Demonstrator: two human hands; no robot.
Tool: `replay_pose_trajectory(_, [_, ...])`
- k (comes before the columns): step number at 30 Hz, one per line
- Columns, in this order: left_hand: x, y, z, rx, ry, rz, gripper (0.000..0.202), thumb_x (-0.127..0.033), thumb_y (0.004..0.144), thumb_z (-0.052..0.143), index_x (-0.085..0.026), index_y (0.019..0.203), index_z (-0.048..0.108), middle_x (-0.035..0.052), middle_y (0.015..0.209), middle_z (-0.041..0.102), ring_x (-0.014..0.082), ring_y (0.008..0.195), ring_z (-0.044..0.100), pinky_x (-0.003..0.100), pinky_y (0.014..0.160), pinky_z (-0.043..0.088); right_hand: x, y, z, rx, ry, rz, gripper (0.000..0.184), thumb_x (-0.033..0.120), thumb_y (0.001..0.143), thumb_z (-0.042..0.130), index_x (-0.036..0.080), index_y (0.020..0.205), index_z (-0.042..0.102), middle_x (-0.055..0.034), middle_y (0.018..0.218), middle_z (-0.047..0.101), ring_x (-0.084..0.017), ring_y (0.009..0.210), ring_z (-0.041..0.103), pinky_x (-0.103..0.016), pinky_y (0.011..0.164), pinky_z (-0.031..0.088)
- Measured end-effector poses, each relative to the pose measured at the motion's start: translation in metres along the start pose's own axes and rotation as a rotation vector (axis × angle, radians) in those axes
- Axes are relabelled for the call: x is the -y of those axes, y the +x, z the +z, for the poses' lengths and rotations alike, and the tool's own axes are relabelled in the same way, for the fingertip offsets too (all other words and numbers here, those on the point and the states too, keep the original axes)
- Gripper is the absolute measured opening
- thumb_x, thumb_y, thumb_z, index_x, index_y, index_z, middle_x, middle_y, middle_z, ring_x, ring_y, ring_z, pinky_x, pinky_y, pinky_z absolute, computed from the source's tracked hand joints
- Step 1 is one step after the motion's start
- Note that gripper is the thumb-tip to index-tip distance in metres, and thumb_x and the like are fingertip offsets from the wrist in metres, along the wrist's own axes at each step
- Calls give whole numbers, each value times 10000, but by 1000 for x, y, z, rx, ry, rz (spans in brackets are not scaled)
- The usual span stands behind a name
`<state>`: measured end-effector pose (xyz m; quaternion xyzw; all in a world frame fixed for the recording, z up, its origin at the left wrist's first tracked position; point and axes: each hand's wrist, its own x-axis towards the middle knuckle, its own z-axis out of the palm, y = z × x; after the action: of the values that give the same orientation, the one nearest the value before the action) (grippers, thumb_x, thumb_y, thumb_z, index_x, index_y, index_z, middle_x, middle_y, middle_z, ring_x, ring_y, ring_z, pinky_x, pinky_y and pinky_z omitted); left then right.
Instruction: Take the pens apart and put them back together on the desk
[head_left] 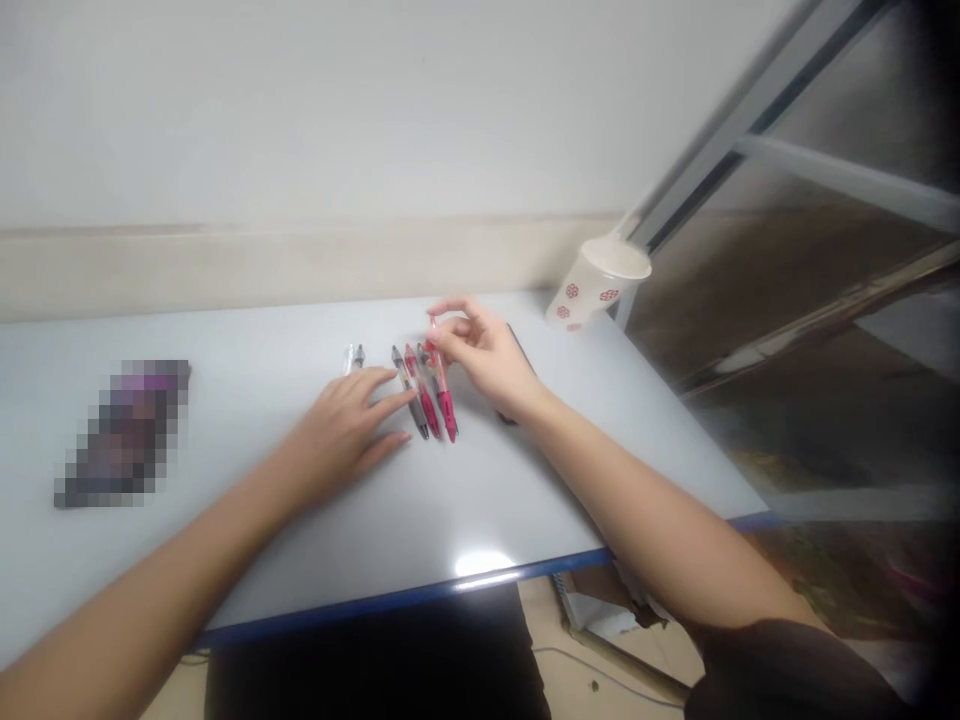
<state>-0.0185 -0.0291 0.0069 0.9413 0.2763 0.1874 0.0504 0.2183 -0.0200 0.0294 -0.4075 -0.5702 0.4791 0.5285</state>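
Several pens lie side by side on the table [300, 560]. My right hand [487, 360] pinches the upper end of a red pen [446, 395] at the right of the row. Beside it lie another red pen [427, 405] and a black-gripped pen [417, 408]. At least one more dark pen end shows between them, partly covered. My left hand [356, 415] rests palm down with its fingers apart, the index fingertip at the black-gripped pen. The tops of a clear pen and a grey-tipped pen [360, 355] stick out beyond its knuckles; the rest is hidden.
A white paper cup [596, 285] with red flower prints and a straw stands at the back right. A dark flat object [519, 345] lies partly under my right wrist. A pixelated item [127, 435] lies at left. The wall bounds the back; a metal-framed panel stands right.
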Motion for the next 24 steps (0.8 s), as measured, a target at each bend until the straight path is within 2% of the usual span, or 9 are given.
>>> replay_pose_trajectory(2, [1,-1,2,39,10,20,427,-414,1071,524,-209,1428,640,199,1489,600,356,1371,572,550,1103,480,-3,1,-1,-23,-19,-17,337,472,909,763,239,1053,567,62,728,625,-117,591,598,-312,663,522])
replay_pose_trajectory(4, [2,-2,3,60,36,33,442,-406,1083,508,-212,1465,616,183,1503,611,342,1386,576,537,1131,461,-5,3,-2,-101,-28,-66,329,480,908,767,242,984,554,68,705,595,-111,567,583,-302,635,516])
replay_pose_trajectory(8, [2,-2,3,83,67,57,492,-422,1096,483,-205,1533,554,149,1554,594,331,1462,527,523,1187,406,-7,6,-5,-205,-6,-110,346,500,905,779,246,982,557,53,749,629,-109,586,587,-289,635,522])
replay_pose_trajectory(12, [1,-2,3,84,59,37,501,-428,1091,502,-224,1547,538,132,1565,589,320,1467,526,507,1199,384,-7,7,-6,-149,2,-88,370,528,880,802,235,986,603,36,743,639,-133,681,619,-292,681,536])
replay_pose_trajectory(15, [1,-2,4,90,63,44,508,-428,1095,492,-196,1545,533,144,1549,601,321,1449,543,507,1197,384,-6,6,-4,-109,7,-59,363,511,867,812,216,953,619,29,738,642,-132,704,624,-292,704,537])
replay_pose_trajectory(20, [2,-1,2,75,36,49,515,-416,1092,497,-140,1525,528,171,1527,611,340,1442,534,527,1184,399,-4,1,1,-29,41,12,382,476,865,814,208,1055,621,15,757,687,-156,731,673,-313,718,553])
replay_pose_trajectory(22, [3,-1,-1,53,6,22,478,-399,1084,507,-144,1485,560,182,1491,627,339,1387,568,517,1136,442,-4,0,2,-21,28,4,332,458,870,808,202,990,634,8,761,694,-153,719,673,-316,715,552])
replay_pose_trajectory(24, [2,0,-6,-6,-21,-51,390,-366,1072,510,-155,1375,635,172,1335,693,319,1222,638,484,1032,501,-5,-1,5,-36,30,-8,290,428,873,804,199,933,637,10,751,687,-150,716,671,-311,708,542])
